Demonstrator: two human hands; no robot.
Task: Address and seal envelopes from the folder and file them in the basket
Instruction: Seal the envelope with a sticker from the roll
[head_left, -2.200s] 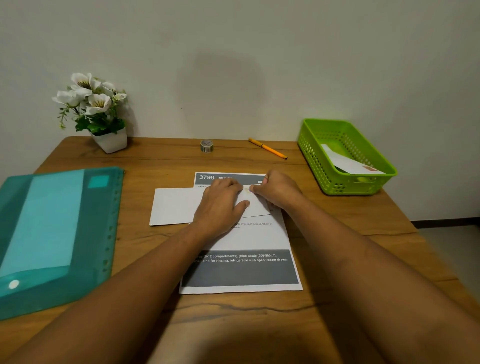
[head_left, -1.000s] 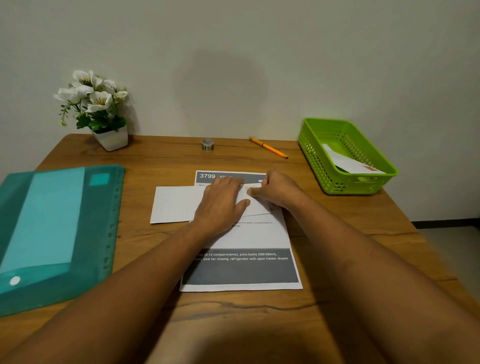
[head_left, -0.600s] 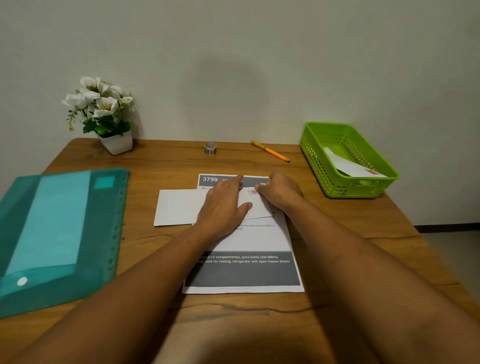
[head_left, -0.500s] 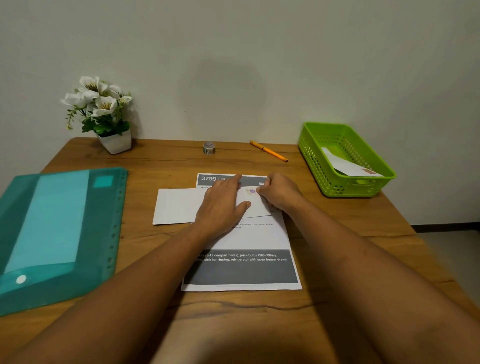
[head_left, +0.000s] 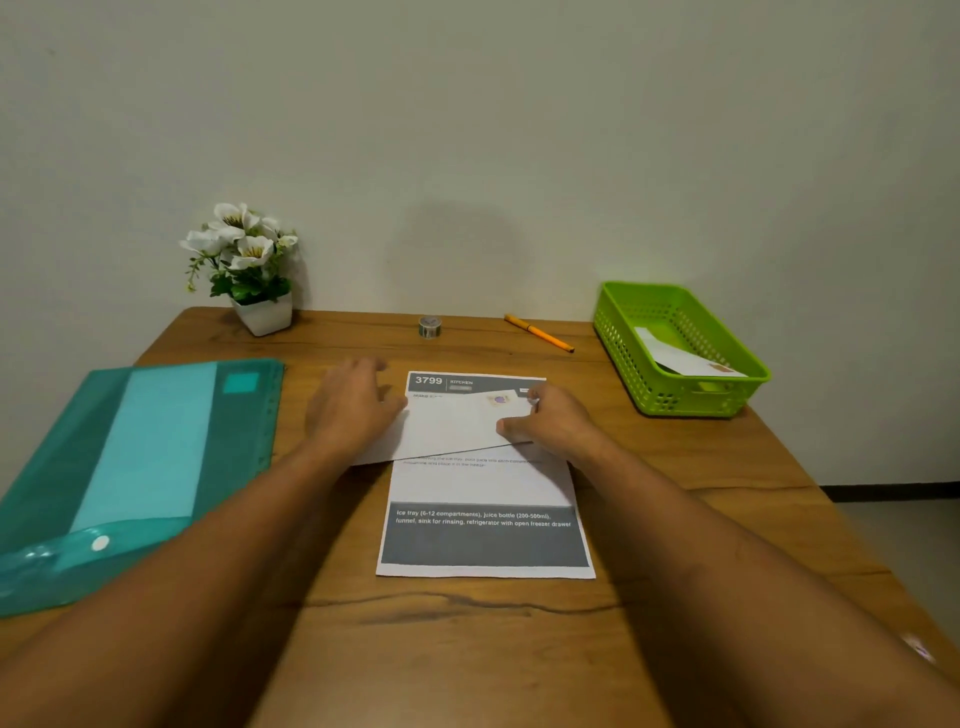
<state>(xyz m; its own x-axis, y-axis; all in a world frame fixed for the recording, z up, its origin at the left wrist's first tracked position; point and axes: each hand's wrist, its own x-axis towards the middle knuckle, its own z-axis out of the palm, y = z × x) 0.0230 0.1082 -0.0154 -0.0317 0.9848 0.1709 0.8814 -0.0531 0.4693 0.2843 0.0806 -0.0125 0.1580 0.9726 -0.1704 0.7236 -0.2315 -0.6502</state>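
A white envelope (head_left: 457, 428) lies across the top of a printed sheet (head_left: 483, 488) in the middle of the desk. It has a small purple sticker (head_left: 500, 399) near its far right corner. My right hand (head_left: 553, 423) pinches the envelope's right end, thumb on top, and the near edge there is raised a little off the sheet. My left hand (head_left: 353, 410) rests flat over the envelope's left end with relaxed fingers. The teal folder (head_left: 145, 467) lies at the left. The green basket (head_left: 623, 332) stands at the right and holds another envelope (head_left: 685, 359).
An orange pen (head_left: 540, 333) and a small tape roll (head_left: 429, 327) lie near the back edge by the wall. A white pot of flowers (head_left: 249, 270) stands at the back left. The desk's right edge drops off beyond the basket.
My left hand has slid from the middle of the envelope to its left end, uncovering the sticker. The envelope's right end has lifted slightly in my right hand.
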